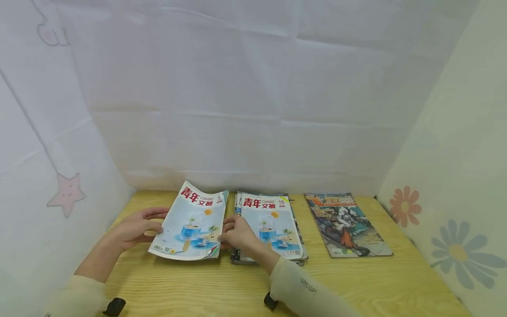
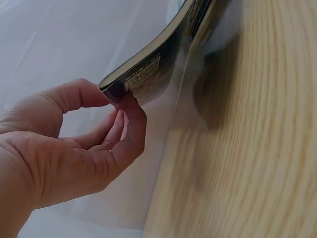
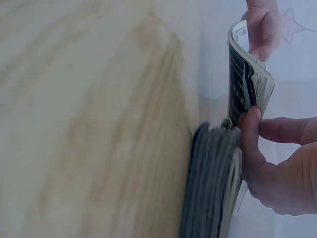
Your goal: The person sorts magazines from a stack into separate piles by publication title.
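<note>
Together, left fingers and right fingers gripping magazine, wooden tabletop, creased white backdrop.

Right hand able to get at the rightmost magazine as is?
Probably not until it lets go: the right hand pinches the raised magazine. After that, only the low stack lies between it and the rightmost magazine, whose cover is unobstructed.
</note>
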A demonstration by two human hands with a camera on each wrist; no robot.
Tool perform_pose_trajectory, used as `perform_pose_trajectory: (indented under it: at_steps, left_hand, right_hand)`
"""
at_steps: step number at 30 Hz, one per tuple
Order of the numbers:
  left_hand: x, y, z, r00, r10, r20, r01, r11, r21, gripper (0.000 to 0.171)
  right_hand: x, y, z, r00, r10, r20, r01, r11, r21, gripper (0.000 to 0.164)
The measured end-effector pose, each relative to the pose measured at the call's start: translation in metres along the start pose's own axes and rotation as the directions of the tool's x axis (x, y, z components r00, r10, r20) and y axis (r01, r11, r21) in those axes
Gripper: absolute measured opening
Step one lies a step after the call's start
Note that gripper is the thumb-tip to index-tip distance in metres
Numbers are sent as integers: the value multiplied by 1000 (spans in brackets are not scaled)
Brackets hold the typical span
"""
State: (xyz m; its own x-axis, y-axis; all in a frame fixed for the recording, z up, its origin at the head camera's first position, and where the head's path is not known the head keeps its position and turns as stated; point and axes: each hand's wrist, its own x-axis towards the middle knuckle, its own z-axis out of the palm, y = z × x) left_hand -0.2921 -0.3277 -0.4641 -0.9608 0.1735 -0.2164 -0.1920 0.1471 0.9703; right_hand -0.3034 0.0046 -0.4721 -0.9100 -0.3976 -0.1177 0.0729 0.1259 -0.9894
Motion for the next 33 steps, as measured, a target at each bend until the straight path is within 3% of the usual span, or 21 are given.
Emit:
perform_pose_trajectory:
  at_steps: [9,16,26,30,33]
  left_hand:
    - [-1,-9,-23,1000,-3,-9,3,999,44,74]
    - [-1,-23,-31,998,-45,-41,48,996,75,74]
    - [7,-28,-34,991,-90,-94,100,989,108,73]
    - [8,-28,-34,987,-79,-139,101,982,159,69]
    - [7,-25,-35,983,-46,-179,90,965,247,63]
  right_hand:
    - [13,4,28,999,0,-50,2,999,38,48]
    - [17,7,40,998,23,-61,-20,999,48,47]
    - [18,8,41,993,63,-103,-57,997,59,47]
    - [16,9,38,993,64,-96,-59,997,54,47]
    - [14,8,33,995,40,-91,-41,999,-13,48]
